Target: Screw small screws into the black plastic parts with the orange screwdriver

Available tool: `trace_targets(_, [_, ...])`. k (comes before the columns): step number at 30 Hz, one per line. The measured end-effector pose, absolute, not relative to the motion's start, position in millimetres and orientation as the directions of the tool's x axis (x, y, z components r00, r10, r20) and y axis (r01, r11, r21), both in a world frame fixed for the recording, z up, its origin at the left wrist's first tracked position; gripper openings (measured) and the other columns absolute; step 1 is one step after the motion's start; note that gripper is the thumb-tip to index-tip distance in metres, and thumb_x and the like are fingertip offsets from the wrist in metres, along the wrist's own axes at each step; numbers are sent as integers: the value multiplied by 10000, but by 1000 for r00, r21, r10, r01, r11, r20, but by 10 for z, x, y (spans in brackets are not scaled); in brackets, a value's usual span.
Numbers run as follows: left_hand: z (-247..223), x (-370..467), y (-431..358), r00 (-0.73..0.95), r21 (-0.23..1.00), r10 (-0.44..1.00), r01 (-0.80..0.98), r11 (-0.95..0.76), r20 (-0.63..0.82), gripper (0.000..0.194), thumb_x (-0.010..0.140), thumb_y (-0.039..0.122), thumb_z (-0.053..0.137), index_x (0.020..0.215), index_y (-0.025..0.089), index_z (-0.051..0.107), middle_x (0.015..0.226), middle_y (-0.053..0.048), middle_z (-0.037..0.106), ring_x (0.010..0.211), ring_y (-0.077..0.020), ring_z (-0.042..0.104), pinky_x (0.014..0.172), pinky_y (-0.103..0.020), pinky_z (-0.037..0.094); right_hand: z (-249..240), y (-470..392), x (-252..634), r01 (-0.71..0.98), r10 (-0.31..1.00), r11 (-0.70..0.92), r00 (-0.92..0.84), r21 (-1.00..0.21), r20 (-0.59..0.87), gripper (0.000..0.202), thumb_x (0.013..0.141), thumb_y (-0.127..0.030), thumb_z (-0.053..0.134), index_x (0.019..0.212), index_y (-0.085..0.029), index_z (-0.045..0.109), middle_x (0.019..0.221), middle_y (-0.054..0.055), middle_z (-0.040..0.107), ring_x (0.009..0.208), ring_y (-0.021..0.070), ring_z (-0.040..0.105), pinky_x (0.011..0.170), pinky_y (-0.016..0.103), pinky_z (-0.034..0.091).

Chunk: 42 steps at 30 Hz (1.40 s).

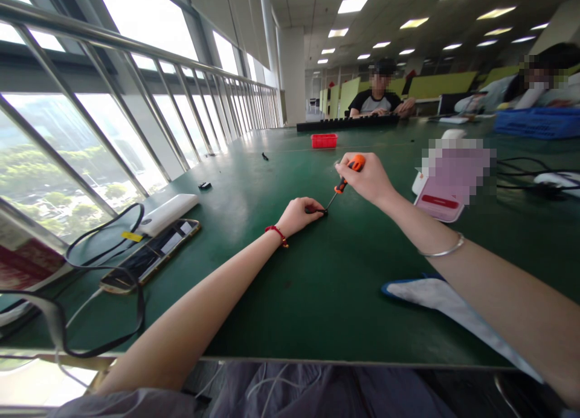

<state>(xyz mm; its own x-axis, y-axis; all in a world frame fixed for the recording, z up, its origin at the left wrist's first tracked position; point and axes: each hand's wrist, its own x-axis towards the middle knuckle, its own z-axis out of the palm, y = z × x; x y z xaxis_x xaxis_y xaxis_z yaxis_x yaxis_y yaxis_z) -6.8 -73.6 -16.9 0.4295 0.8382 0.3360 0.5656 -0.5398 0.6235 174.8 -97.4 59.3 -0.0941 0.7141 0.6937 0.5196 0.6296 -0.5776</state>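
My right hand (368, 177) is wrapped round the orange and black handle of a screwdriver (341, 185). The shaft slants down to the left, its tip at a small black part (322, 212) on the green table (290, 309). My left hand (299, 215), a red bracelet at its wrist, pinches that black part from the left, holding it low against the tabletop. Fine details of the part are too small to make out.
A red bin (324, 141) stands farther back, before a long black object (347, 123). Left lie a dark phone (149, 258), a white power bank (170, 214) and cables. A pink phone (446, 188) and white cloth (426, 292) are right. Two people sit beyond, near a blue basket (537, 123).
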Motion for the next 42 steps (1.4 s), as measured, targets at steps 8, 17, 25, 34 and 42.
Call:
trace_targets(8, [-162,-65,-739,435,615,834,568,-547,339,172,748,238,635,868,149,720,838,-37,711,769,-149,625,753,-256,493,595,-974,1746,538,734,607,-96,-585,673,247,737,-265,552,521,-202,451,558,-13,483,545,128,437,569,282,352])
trace_targets(17, [-154,-57,-780,451,537,803,598,-595,388,171,744,236,620,862,163,721,849,-34,692,773,-150,613,727,-254,486,635,-1008,1745,600,732,578,-80,-553,677,238,667,-207,628,850,-235,478,683,-30,513,577,141,466,580,286,356])
trace_targets(25, [-176,-52,-778,479,463,767,612,-641,427,167,735,248,612,842,178,720,853,-31,675,760,-146,611,694,-242,487,695,-1061,1725,707,735,516,-75,-484,674,299,765,-469,567,621,-211,522,603,16,550,605,175,495,572,290,316])
trace_targets(34, [-177,-48,-779,463,478,779,616,-626,422,172,710,246,618,836,174,711,826,-23,687,739,-143,618,682,-236,485,802,-1116,1765,802,724,482,-137,-354,676,142,745,-366,599,750,-231,559,592,1,531,524,144,401,535,281,248])
trace_targets(42, [-159,-38,-788,445,513,806,622,-591,389,185,690,246,622,829,165,712,778,-26,688,702,-137,600,653,-232,479,867,-1101,1828,793,771,460,-132,-400,623,48,725,-261,603,759,-230,591,600,-3,559,524,140,420,543,273,248])
